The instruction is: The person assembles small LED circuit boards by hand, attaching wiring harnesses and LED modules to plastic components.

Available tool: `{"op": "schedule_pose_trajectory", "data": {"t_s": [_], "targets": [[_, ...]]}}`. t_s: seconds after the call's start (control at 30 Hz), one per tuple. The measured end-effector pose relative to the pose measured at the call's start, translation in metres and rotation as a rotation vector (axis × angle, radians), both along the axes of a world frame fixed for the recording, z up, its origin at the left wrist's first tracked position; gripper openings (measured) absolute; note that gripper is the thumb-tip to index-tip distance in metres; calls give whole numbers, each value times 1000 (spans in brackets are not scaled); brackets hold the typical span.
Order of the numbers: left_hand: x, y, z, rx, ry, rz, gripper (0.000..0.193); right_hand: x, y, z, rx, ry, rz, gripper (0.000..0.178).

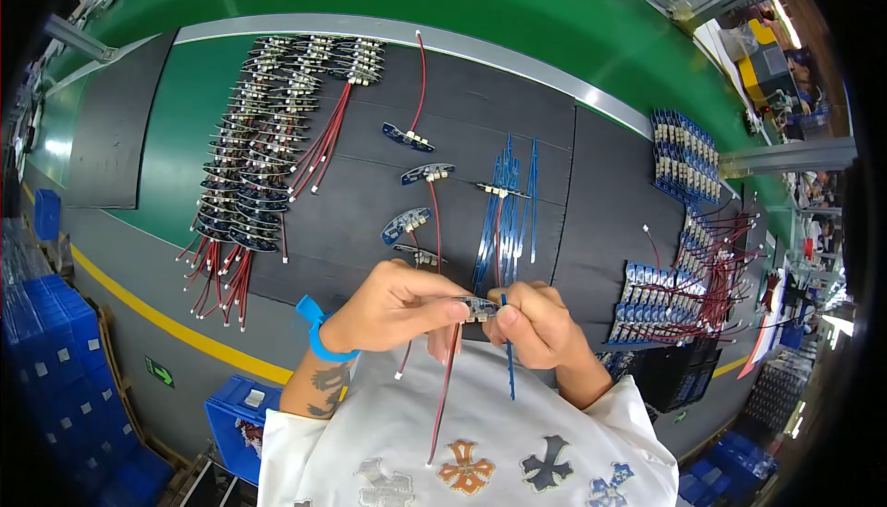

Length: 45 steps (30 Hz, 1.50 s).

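Just above my shirt, a small circuit board with white connectors is pinched between both hands. My left hand, with a blue band at the wrist, grips its left end by thumb and fingers. My right hand is closed at its right end, where a thin blue strip stands upright against the thumb. A red and black cable hangs down from near the board. Beyond my hands, several loose boards with cables lie on the dark mat, beside a bundle of thin blue strips.
Rows of stacked circuit boards with cables lie at the left of the table. More boards stand at the right, with tangled red cables beside them. A blue bin stands below the table's left front edge.
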<state>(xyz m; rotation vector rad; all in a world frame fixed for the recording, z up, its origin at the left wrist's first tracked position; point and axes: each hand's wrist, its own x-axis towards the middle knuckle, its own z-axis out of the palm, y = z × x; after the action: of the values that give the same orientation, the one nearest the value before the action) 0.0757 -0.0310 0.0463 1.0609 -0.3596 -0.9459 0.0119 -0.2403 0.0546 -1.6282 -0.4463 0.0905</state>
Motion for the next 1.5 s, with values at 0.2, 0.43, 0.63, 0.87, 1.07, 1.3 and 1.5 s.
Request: {"op": "schedule_pose_trajectory", "data": {"t_s": [0.2, 0.43, 0.63, 0.87, 1.07, 1.3, 1.5], "targets": [[-11, 0, -3, -189, 181, -28, 19, -10, 8, -8, 236, 44, -26, 27], [-12, 0, -11, -346, 356, -59, 20, -20, 16, -12, 497, 214, -52, 28], [2, 45, -11, -219, -41, 259, 27, 19, -74, -17, -306, 53, -902, 33], [-7, 73, -10, 97, -85, 496, 19, 49, -66, -3, -885, -264, -714, 17], [-27, 76, -19, 168, -44, 535, 29, 89, 36, -20, -866, -353, -30, 18], [-32, 102, -3, 237, -527, 697, 25, 75, 38, -2, -643, -259, -127, 8], [-26, 72, 1, 335, -633, 503, 30, 40, 48, -17, -706, -238, -69, 9]]}}
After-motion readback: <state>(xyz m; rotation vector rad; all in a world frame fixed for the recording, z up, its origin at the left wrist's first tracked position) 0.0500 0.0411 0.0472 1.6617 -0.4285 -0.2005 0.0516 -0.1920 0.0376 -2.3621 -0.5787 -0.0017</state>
